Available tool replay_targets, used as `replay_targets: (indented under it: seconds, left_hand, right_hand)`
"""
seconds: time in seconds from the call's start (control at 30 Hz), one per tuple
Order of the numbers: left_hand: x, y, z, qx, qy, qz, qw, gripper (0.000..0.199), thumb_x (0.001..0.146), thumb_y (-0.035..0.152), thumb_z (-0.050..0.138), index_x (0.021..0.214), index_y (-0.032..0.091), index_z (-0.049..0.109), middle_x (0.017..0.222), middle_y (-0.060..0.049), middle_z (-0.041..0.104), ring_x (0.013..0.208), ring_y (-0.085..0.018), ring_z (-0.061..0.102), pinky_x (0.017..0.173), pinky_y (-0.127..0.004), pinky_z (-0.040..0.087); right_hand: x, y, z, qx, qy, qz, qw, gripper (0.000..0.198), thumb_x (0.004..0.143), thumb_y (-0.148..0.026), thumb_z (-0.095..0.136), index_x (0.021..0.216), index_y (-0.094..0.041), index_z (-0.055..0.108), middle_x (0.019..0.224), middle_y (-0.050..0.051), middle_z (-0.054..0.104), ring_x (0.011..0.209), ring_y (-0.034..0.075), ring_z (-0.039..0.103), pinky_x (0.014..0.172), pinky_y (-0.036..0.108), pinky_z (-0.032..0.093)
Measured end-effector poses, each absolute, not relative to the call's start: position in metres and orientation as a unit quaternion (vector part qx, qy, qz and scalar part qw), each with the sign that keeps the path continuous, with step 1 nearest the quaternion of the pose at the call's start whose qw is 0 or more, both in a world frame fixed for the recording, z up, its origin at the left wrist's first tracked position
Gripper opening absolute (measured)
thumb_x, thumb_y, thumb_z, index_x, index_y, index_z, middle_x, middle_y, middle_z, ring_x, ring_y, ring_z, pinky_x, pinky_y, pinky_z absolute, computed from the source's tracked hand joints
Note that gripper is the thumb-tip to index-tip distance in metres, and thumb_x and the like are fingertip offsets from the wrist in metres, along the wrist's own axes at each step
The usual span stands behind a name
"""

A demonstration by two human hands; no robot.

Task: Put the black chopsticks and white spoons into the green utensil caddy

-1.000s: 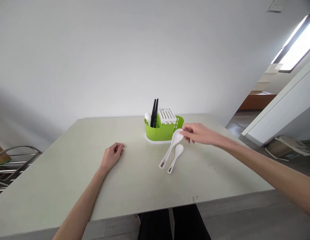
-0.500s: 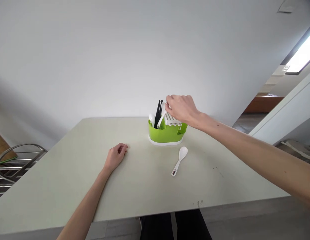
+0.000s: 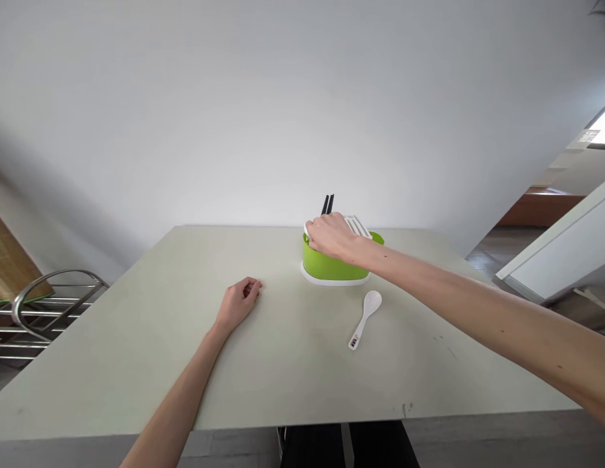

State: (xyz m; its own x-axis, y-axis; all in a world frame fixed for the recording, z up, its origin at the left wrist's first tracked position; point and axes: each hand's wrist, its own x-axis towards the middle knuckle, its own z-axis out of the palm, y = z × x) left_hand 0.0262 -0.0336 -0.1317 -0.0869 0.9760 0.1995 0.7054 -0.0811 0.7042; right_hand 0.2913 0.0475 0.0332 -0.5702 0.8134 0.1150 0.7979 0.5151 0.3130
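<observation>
Over the left part of a green cutlery holder [image 3: 326, 267] with a white base, my right hand [image 3: 330, 234] is closed on a white spoon. That spoon is mostly hidden by my fingers. A bit of white spoon bowl [image 3: 306, 229] shows at my fingertips; I cannot tell whether it is the held one. Black chopsticks [image 3: 328, 203] stand up behind the hand. The holder's white slatted rack [image 3: 358, 226] is right of them. In front of the holder lies another white spoon [image 3: 365, 318], bowl away from me. My left hand [image 3: 239, 301] rests on the table, fingers curled, holding nothing.
The pale table [image 3: 283, 377] reaches the white wall [image 3: 254, 117] behind it. A metal rack [image 3: 43, 312] stands beyond the table's left edge, near a wooden board [image 3: 12, 263]. A white panel [image 3: 566, 240] is off to the right.
My right hand has come down and left with the spoon, into the holder's left part. The view has shifted slightly left. My left hand stays on the table.
</observation>
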Motion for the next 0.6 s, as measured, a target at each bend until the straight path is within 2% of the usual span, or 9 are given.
replay_targets:
  seconds: [0.2, 0.37, 0.47, 0.6]
  left_hand:
    - [0.026, -0.033, -0.132, 0.649, 0.646, 0.348, 0.200, 0.038, 0.099, 0.054, 0.049, 0.091, 0.024, 0.070, 0.079, -0.001, 0.073, 0.071, -0.018, 0.062, 0.070, -0.029, 0.047]
    - [0.027, -0.034, -0.131, 0.651, 0.646, 0.346, 0.196, 0.038, 0.099, 0.054, 0.048, 0.092, 0.024, 0.071, 0.078, -0.001, 0.073, 0.071, -0.019, 0.061, 0.070, -0.030, 0.047]
    - [0.027, -0.035, -0.130, 0.652, 0.644, 0.348, 0.195, 0.039, 0.099, 0.054, 0.048, 0.092, 0.024, 0.071, 0.077, -0.001, 0.072, 0.069, -0.019, 0.061, 0.070, -0.030, 0.047]
    - [0.028, -0.035, -0.129, 0.655, 0.644, 0.347, 0.190, 0.040, 0.099, 0.055, 0.047, 0.091, 0.024, 0.071, 0.077, -0.002, 0.072, 0.069, -0.019, 0.061, 0.068, -0.030, 0.047]
  right_hand:
    - [0.279, 0.053, 0.028, 0.466, 0.871, 0.156, 0.009, 0.024, 0.095, -0.018, 0.053, 0.101, -0.010, 0.075, 0.097, 0.021, 0.077, 0.089, 0.030, 0.073, 0.068, 0.034, 0.037]
    - [0.284, 0.051, 0.034, 0.475, 0.870, 0.132, -0.005, 0.043, 0.105, -0.044, 0.046, 0.095, -0.015, 0.076, 0.094, 0.018, 0.077, 0.083, 0.028, 0.072, 0.069, 0.034, 0.039]
    - [0.300, 0.045, 0.043, 0.479, 0.869, 0.102, -0.064, 0.052, 0.108, -0.053, 0.039, 0.087, -0.020, 0.073, 0.084, 0.012, 0.076, 0.075, 0.025, 0.069, 0.066, 0.032, 0.037]
    - [0.335, 0.025, 0.056, 0.476, 0.863, 0.043, -0.165, 0.052, 0.110, -0.051, 0.034, 0.077, -0.024, 0.062, 0.068, 0.003, 0.068, 0.065, 0.021, 0.062, 0.061, 0.030, 0.034]
